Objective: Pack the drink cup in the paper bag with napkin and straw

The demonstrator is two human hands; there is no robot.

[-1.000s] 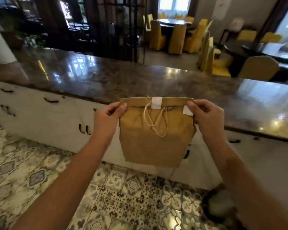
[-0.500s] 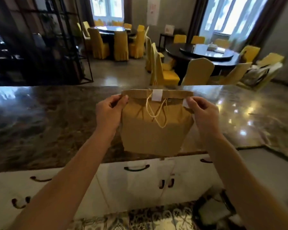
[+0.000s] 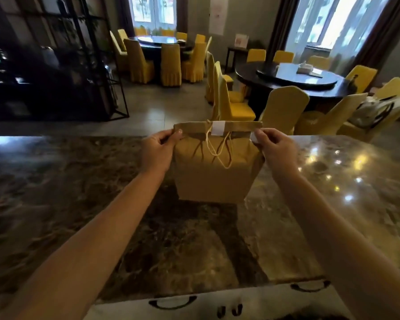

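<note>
A brown paper bag (image 3: 214, 183) stands over the dark marble counter (image 3: 79, 204), its top folded over and held down by a white sticker (image 3: 218, 128). Cream string handles hang down its front. My left hand (image 3: 158, 150) pinches the folded top at the bag's left corner. At the right corner my right hand (image 3: 274, 147) grips the same fold, with a small white piece under the thumb. Whether the bag's base touches the counter I cannot tell. Cup, napkin and straw are hidden from view.
White cabinet fronts with dark handles (image 3: 172, 303) run under the counter's near edge. Beyond the counter are round dark dining tables (image 3: 298, 79) ringed by yellow covered chairs (image 3: 284, 107). A black metal shelf frame (image 3: 97, 65) stands at the left.
Both hands have carried the closed bag forward from in front of the cabinets to above the counter. The view has risen and turned toward the dining room.
</note>
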